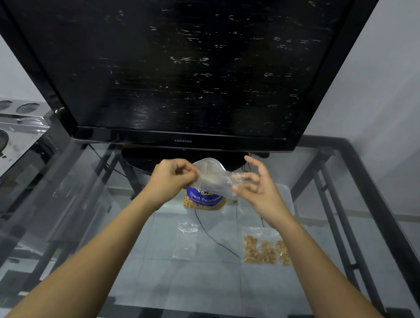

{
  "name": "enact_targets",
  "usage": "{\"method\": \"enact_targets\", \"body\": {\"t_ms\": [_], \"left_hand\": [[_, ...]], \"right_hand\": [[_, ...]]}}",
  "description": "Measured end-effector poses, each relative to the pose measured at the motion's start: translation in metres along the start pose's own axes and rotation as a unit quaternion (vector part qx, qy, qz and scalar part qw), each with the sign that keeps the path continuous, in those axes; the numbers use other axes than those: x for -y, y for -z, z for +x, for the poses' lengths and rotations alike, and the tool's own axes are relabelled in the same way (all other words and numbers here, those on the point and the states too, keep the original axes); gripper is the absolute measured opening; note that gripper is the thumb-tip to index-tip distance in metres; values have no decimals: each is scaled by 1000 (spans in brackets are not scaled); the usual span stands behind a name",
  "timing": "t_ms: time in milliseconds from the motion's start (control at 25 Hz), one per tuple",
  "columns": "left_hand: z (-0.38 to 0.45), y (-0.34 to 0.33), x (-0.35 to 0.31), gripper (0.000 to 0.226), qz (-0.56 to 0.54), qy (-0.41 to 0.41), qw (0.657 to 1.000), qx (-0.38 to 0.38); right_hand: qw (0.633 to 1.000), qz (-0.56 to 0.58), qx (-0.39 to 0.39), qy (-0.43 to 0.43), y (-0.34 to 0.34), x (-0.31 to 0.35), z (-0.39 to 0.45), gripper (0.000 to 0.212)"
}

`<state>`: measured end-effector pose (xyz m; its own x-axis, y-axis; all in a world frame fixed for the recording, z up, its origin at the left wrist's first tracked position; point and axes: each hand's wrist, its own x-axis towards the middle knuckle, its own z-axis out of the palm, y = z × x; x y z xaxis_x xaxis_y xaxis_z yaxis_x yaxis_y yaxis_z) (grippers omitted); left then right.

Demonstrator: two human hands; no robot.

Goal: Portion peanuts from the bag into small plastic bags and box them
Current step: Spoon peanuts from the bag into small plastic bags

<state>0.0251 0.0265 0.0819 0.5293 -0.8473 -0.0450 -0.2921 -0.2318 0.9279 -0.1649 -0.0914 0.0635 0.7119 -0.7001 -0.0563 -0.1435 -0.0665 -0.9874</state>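
Above the peanut bag point(204, 200), both hands' fingers point(188, 172) pinching a small plastic bag point(215, 177), glass table point(196, 281) below

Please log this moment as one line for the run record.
left hand: pinches small bag | right hand: pinches same | filled bags: on table

peanut bag point(204, 199) upright, open | empty small bag point(186, 241) flat | filled bags point(266, 249) right

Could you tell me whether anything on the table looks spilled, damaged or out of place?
Nothing looks spilled. The peanut bag stands behind the small bag that both hands pinch. One empty bag and the filled bags lie flat on the glass table. The only oddity is the television, whose dark screen is covered in pale scuffs.
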Motion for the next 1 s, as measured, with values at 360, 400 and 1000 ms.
{"method": "enact_targets", "body": {"t_ms": [360,400,1000], "left_hand": [[10,-9,8,10,-3,-3,1000,-6],[12,-11,8,11,-6,-4,1000,0],[49,-6,33,44,110,17,977,-184]], "right_hand": [[909,-382,-31,162,-14,10,4,80],[899,-403,-14,168,-18,11,6,85],[983,-116,-110,93,-22,-20,32,47]]}}
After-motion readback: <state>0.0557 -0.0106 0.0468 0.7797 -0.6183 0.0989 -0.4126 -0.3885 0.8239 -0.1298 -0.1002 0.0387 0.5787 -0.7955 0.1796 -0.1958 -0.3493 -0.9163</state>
